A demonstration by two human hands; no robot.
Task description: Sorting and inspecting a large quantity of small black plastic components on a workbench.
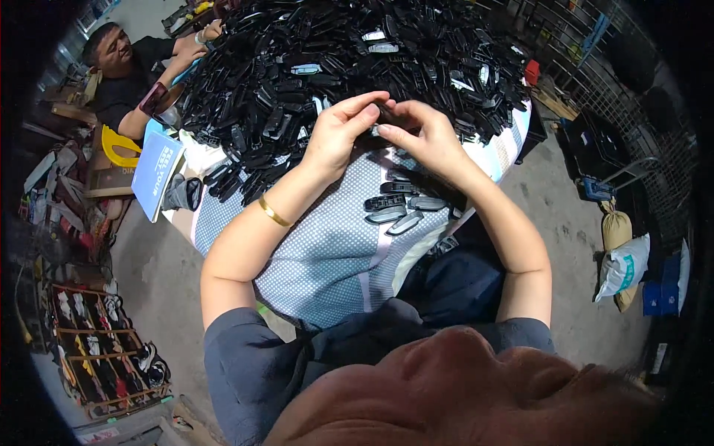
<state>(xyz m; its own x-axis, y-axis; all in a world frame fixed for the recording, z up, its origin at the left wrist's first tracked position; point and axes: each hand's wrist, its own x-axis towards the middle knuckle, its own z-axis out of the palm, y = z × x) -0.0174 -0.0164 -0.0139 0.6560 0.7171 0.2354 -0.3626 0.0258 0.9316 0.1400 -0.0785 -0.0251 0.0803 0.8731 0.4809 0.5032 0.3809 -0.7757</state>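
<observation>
My left hand (334,137) and my right hand (435,141) meet over the near edge of the heap, fingers curled and thumbs almost touching. Between their fingertips is a small black plastic part (385,116), mostly covered by the fingers, so its exact kind cannot be made out. Beyond my hands rises a big heap of black plastic parts (327,56), with a few shiny silver-grey pieces among them. On the patterned cloth (320,238), closer to my body and near my right forearm, lie several separate black and grey elongated parts (387,214).
A co-worker (134,70) reaches toward the heap from the left. Near that edge are a blue-and-white booklet (158,175), a dark grey cup-like item (182,193) and a yellow item (119,147). A rack (104,349) stands lower left; sacks (623,264) and dark crates (595,145) line the right.
</observation>
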